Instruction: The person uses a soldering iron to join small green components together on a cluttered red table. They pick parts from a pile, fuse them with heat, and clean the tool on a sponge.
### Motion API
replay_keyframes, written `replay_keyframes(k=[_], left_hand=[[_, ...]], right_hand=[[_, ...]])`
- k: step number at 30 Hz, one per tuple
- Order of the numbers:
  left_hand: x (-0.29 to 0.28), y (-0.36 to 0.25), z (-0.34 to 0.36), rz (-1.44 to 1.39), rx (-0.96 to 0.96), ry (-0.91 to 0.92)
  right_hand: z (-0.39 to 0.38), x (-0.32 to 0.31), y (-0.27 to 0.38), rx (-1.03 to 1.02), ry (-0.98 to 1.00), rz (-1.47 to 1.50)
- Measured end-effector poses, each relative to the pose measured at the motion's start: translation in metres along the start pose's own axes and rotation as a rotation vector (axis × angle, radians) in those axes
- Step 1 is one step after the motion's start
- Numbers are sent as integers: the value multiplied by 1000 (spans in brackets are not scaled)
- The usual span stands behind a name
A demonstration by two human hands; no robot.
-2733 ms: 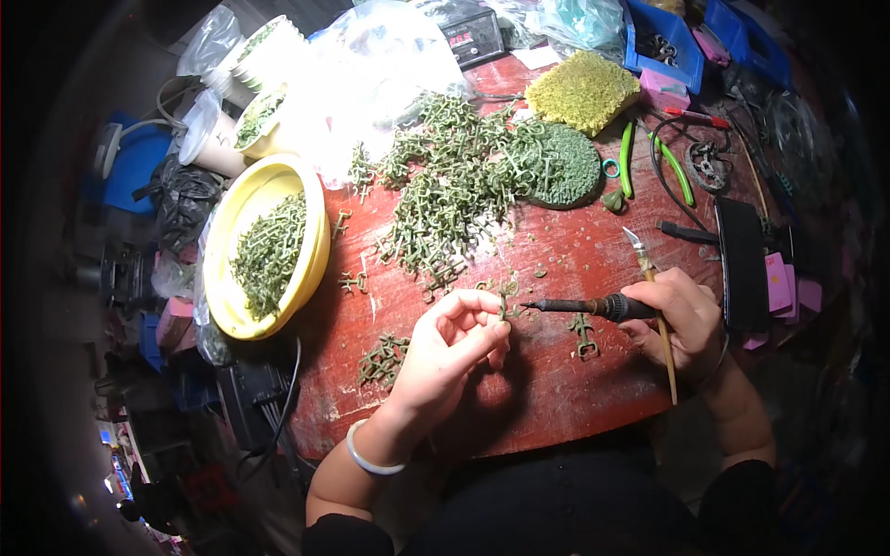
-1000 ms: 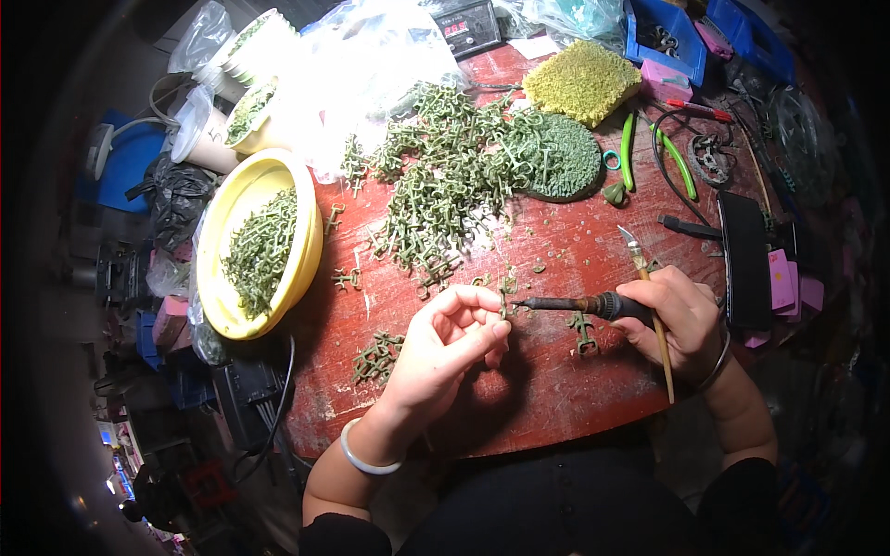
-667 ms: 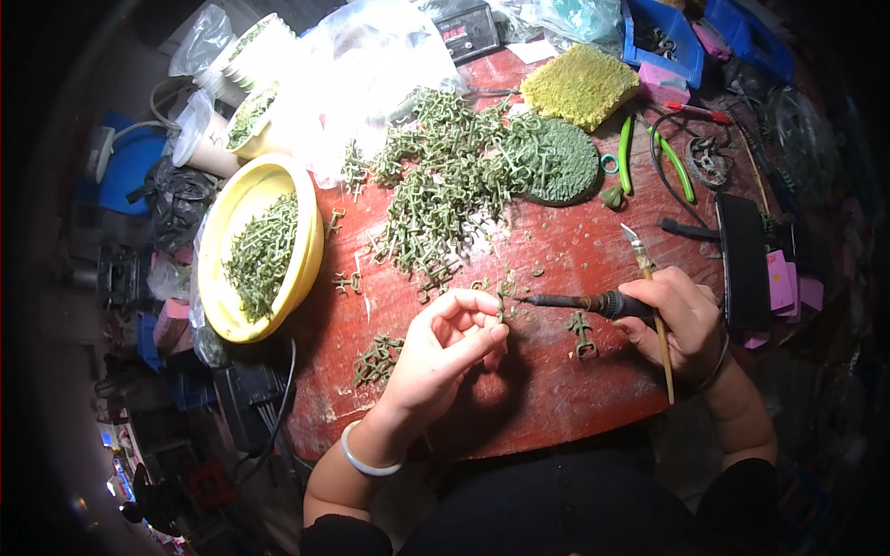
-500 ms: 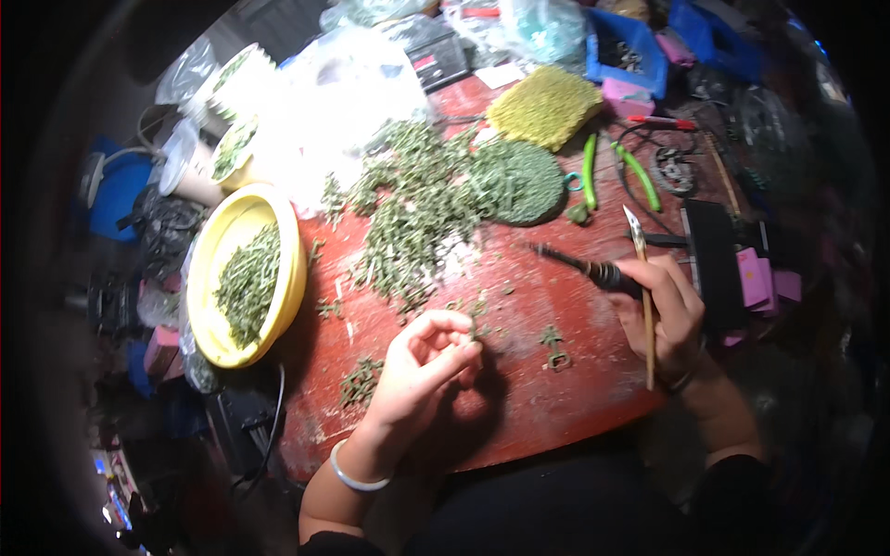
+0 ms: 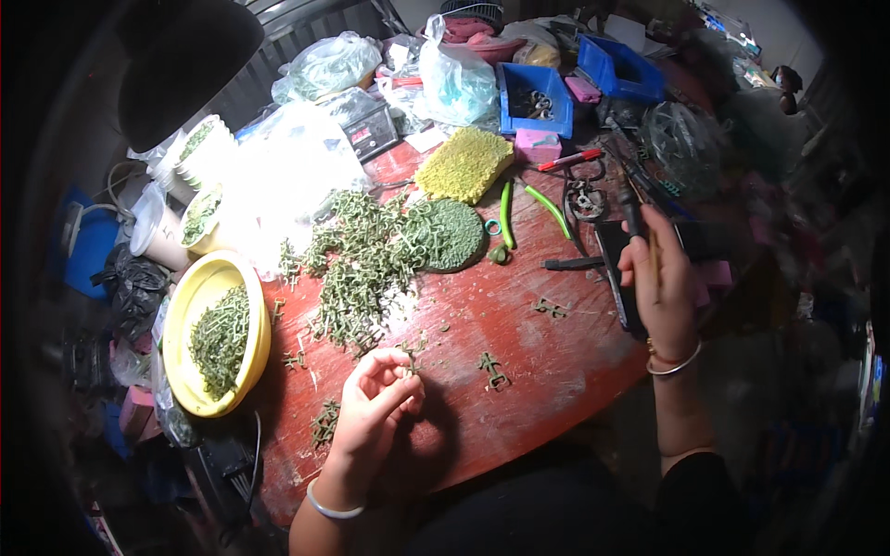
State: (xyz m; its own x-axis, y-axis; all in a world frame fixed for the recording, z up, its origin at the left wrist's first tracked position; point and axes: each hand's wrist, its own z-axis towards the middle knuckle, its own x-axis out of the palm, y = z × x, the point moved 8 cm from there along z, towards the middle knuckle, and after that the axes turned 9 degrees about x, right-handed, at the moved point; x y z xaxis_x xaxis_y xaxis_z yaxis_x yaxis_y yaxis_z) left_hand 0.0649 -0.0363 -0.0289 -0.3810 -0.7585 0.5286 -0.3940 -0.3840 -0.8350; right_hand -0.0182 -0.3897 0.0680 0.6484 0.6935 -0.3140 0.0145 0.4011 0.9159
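Observation:
My left hand (image 5: 375,403) is pinched on a small green piece (image 5: 410,369) near the table's front. My right hand (image 5: 666,287) is raised at the right over a black slab-like device (image 5: 616,296), gripping the dark soldering iron (image 5: 630,208), now upright, and a thin wooden-handled tool (image 5: 655,259). A heap of small green link-like pieces (image 5: 362,269) lies mid-table beside a round textured green pad (image 5: 450,236). A yellow basin (image 5: 176,334) at the left holds more of these pieces. Loose pieces (image 5: 491,371) lie between my hands.
Green-handled pliers (image 5: 547,208), a yellow sponge (image 5: 464,162), blue bins (image 5: 533,93), a pink block (image 5: 538,145) and plastic bags (image 5: 464,83) crowd the back of the red table (image 5: 519,408). Cups of pieces (image 5: 199,218) and a glaring white bag (image 5: 297,167) stand at back left.
My right hand has moved up and right, away from my left hand, turning the iron from horizontal to upright. My head view has swung, shifting the table down and left in the picture.

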Motion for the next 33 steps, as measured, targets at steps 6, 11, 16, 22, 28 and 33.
replay_keyframes(k=[6, 11, 16, 22, 28, 33], left_hand=[[3, 2, -2, -10, -29, 9], [12, 5, 3, -25, -37, 40], [-1, -1, 0, -12, -13, 29], [3, 3, -1, -1, -46, 64], [5, -1, -2, -18, -30, 71], [10, -6, -3, -23, -35, 78]], right_hand=[[12, -32, 1, 293, 13, 356], [13, -6, -44, 200, -3, 214], [14, 15, -69, 283, 48, -9], [6, 14, -56, -195, -101, -434], [2, 30, -33, -197, -127, -626], [-6, 32, -6, -289, -82, -646]])
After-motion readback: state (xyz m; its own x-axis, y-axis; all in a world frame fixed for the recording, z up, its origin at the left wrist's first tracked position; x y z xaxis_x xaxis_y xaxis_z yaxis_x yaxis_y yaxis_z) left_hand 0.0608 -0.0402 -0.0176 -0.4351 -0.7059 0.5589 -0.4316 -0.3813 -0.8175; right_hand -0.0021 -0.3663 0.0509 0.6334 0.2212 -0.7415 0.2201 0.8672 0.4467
